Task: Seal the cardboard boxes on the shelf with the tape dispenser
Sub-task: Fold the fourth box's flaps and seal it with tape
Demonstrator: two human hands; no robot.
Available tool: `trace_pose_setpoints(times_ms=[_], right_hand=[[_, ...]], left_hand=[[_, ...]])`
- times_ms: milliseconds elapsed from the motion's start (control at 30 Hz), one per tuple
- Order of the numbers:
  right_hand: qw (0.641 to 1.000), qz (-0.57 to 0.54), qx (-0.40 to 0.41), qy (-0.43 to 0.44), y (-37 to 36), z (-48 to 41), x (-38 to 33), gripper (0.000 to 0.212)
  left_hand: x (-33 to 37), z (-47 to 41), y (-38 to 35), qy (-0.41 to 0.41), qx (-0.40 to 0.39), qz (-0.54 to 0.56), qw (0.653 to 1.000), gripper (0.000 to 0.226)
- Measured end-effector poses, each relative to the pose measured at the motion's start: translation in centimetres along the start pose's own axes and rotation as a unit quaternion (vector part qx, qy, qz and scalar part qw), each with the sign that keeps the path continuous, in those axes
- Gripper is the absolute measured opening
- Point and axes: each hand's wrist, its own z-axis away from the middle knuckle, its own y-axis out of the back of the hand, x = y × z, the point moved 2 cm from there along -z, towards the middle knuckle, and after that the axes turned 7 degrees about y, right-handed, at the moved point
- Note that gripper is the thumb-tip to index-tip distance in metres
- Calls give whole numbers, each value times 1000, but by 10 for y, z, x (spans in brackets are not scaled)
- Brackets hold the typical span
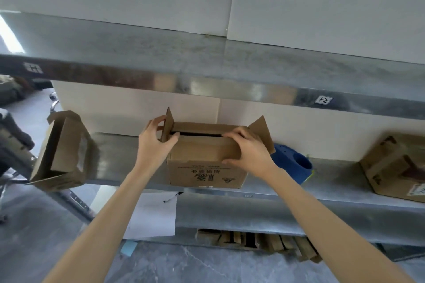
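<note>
Grey metal racking against a pale panelled wall, and I'm working at the middle shelf (333,174), looking slightly down from the head camera.

Dead centre stands the cardboard box (204,167), upright at the shelf's front edge, its long axis running left to right along the shelf. It isn't closed yet: a dark slot shows between the far long flap (195,127) and the near long flap (202,147).

My left hand (156,142) pinches the left end flap (169,124), which stands upright, with my fingers on its outer side and my thumb down on the box top. My right hand (248,151) grips the near long flap at its right end, fingers hooked at the slot and thumb on the front face. Beside it the right end flap (262,131) sticks up and outward.

Here's what matters: the blue tape dispenser (296,167) lies on the shelf just beside the box's right end, partly hidden by that raised flap. It's right of both hands and much nearer my right one. By my reckoning the end flaps should go under first, then my right hand reaches for the dispenser and tapes the seam from side to side.

Two more wait: an open box (62,151) tipped on its side at the shelf's left end, and a taped box (395,167) well apart to the right.
</note>
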Motion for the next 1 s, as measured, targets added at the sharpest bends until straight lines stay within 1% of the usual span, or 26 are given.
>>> trace_pose_setpoints(times_ms=[100, 200, 333, 433, 500, 633, 700, 800, 900, 1000], right_hand=[[999, 11, 23, 27, 2, 4, -4, 66], [997, 13, 61, 53, 2, 9, -5, 59], [994, -6, 88, 60, 4, 14, -6, 49], [993, -40, 107, 42, 15, 18, -9, 40], [992, -51, 115, 20, 27, 17, -7, 39], [992, -14, 122, -25, 42, 16, 17, 35], [992, -27, 103, -62, 45, 17, 32, 28], [992, -67, 45, -95, 43, 18, 46, 17], [990, -88, -10, -113, 42, 16, 50, 18], [986, -93, -45, -132, 44, 11, 51, 14]], left_hand=[[4, 4, -2, 32, 11, 11, 999, 45], [7, 5, -4, 39, 20, 0, 999, 50], [3, 3, -8, 53, 27, -1, 998, 51], [-1, 2, -7, 58, 5, 6, 998, 54], [-2, 3, -4, 45, -9, 8, 999, 55], [-6, 5, -3, 13, -29, 5, 999, 56], [-8, 5, -3, 5, -33, 8, 999, 57], [-12, 8, -1, -8, -35, 15, 999, 59], [-14, 10, -1, -21, -34, 26, 999, 61], [-15, 13, -1, -31, -31, 36, 998, 62]])
